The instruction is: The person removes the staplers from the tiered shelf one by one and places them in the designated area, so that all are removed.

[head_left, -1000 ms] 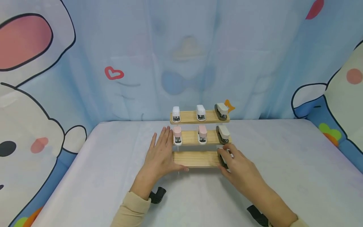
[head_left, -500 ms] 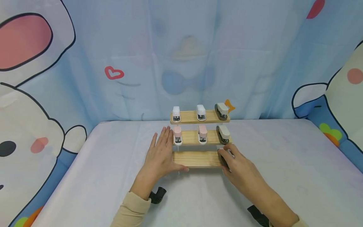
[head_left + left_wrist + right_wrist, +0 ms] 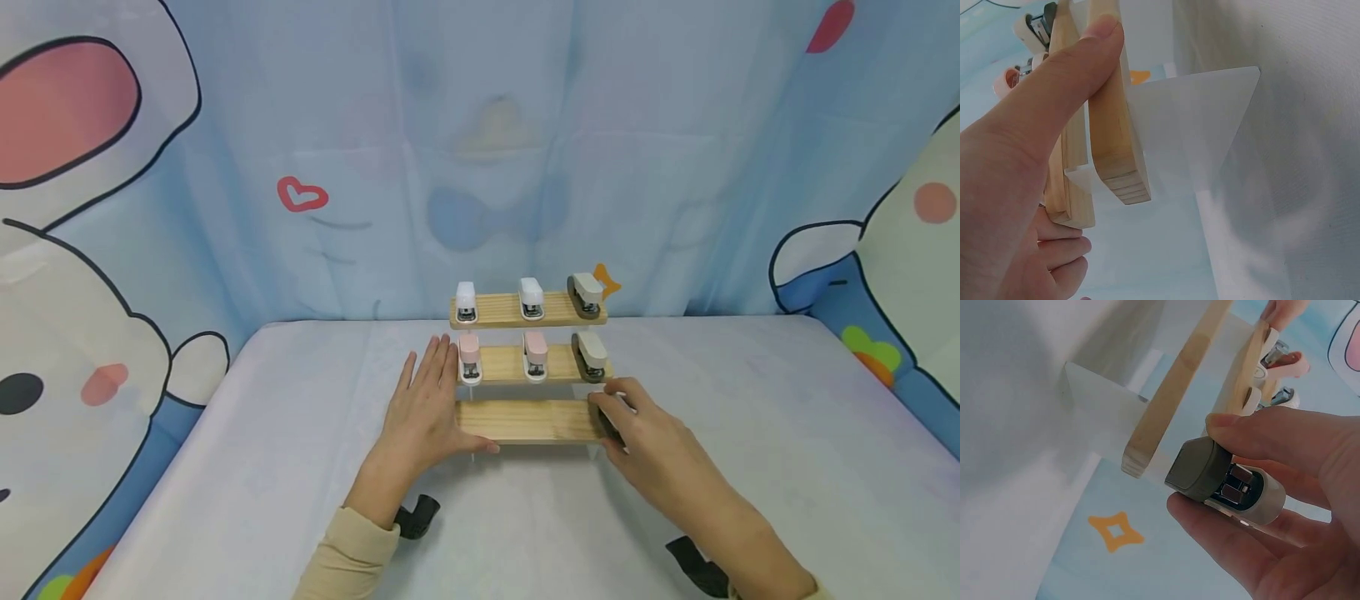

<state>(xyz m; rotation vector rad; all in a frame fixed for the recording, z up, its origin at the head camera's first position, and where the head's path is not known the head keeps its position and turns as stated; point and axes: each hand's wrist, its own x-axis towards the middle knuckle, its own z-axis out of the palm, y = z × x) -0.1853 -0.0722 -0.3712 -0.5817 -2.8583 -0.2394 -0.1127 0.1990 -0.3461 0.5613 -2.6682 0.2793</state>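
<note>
— While our right hand (image 3: 660, 442) pinches the cream-topped stapler (image 3: 1200, 469) between thumb and fingers, where exactly do we have it?

— At the right end of the near board (image 3: 525, 421), its dark base facing the wood and partly past the end. We cannot tell whether the two touch.

— Then what should worry us most?

— A tip off the right side, we think. If we loosened the pinch here, too little wood might lie beneath the base, and it could drop onto the tablecloth (image 3: 750, 467).

— And our left hand (image 3: 423, 408)?

— Its fingers lie straight along the left end of the rack (image 3: 497, 311), spread away from the thumb, which stretches across the near edge of the near board. It seems to brace more than grasp.

— So the rack could slide?

— It could, were we to push harder from one side than the other. The clear side panel (image 3: 1197, 125) appears to meet the tablecloth on a slim edge, so a shove might also rock it.

— Anything on the far side?

— The matching stapler (image 3: 592, 350) on the middle board (image 3: 502, 364) sits just beyond our right hand. Should we raise our knuckles carelessly, we might nudge it, and perhaps jolt the pink staplers (image 3: 536, 350) to its left.
</note>
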